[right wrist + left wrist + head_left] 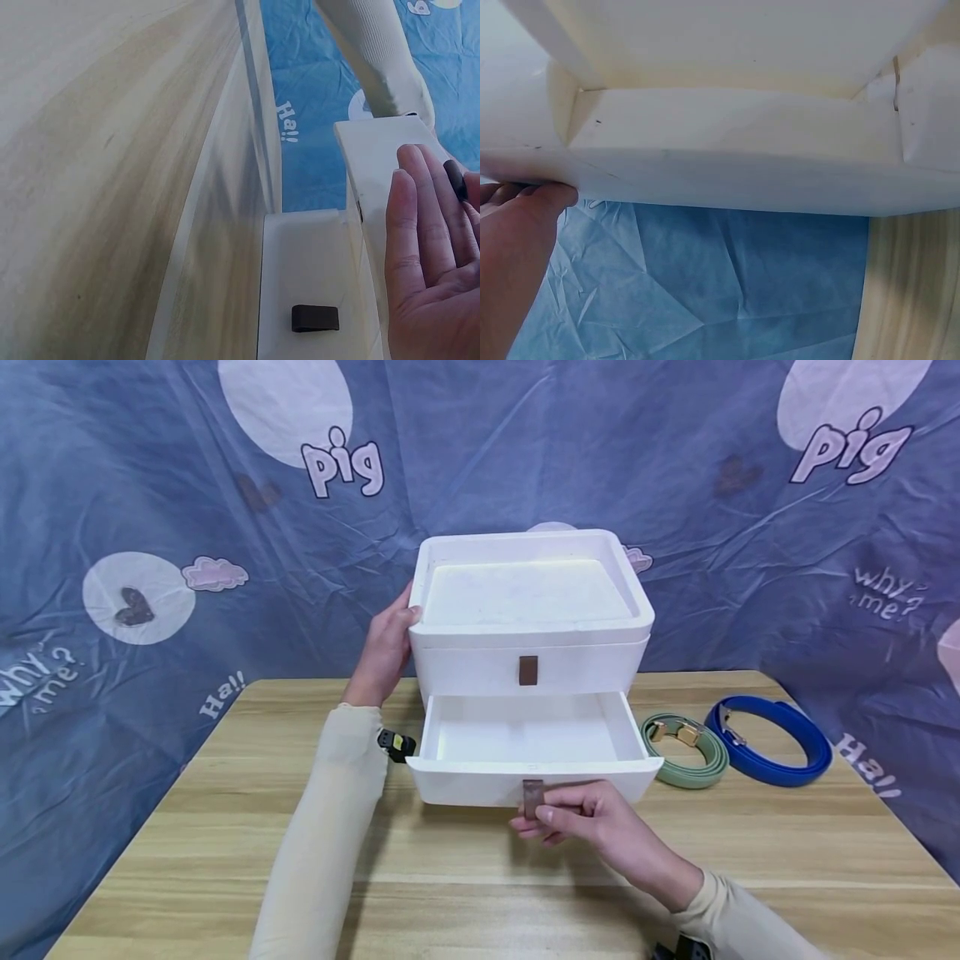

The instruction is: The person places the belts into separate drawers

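Observation:
A white storage box (540,593) with drawers and a recessed top stands at the back of the table. Below its upper drawer, which is closed, another drawer (480,785) is pulled out and holds nothing. My right hand (600,822) pinches that drawer's brown pull tab (532,797) between thumb and index finger, the other fingers extended underneath. At the box's left side, my left hand (384,647) grips the edge, thumb by the top rim; its fingertips are partly hidden. In the right wrist view, another dark tab (315,318) shows on a white panel.
On the right lie a coiled green belt (701,768) and a coiled blue belt (780,768), both with metal buckles. The wooden table (195,835) meets a blue printed cloth (480,452) behind the box.

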### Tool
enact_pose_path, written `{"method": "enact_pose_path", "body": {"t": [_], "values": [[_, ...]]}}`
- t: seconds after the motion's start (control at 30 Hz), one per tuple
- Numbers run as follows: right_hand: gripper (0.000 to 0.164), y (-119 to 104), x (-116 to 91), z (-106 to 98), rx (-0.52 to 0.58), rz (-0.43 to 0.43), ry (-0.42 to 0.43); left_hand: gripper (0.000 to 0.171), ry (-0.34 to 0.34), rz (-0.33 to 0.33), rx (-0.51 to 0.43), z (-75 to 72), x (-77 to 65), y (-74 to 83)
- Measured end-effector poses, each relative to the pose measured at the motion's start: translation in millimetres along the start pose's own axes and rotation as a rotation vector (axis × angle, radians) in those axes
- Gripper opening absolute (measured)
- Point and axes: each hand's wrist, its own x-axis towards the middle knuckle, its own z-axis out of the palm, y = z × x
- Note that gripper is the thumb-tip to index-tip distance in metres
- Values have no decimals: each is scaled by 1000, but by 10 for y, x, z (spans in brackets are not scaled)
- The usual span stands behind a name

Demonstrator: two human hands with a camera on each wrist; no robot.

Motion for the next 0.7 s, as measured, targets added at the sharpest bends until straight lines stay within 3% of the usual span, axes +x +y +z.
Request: {"method": "enact_pose_path", "body": {"t": [0.23,0.7], "values": [[28,-11,-17,18,8,-14,2,60,-18,40,-56,4,6,-16],[27,-16,-42,40,16,-20,-1,61,-11,12,-21,-8,2,-11]]}}
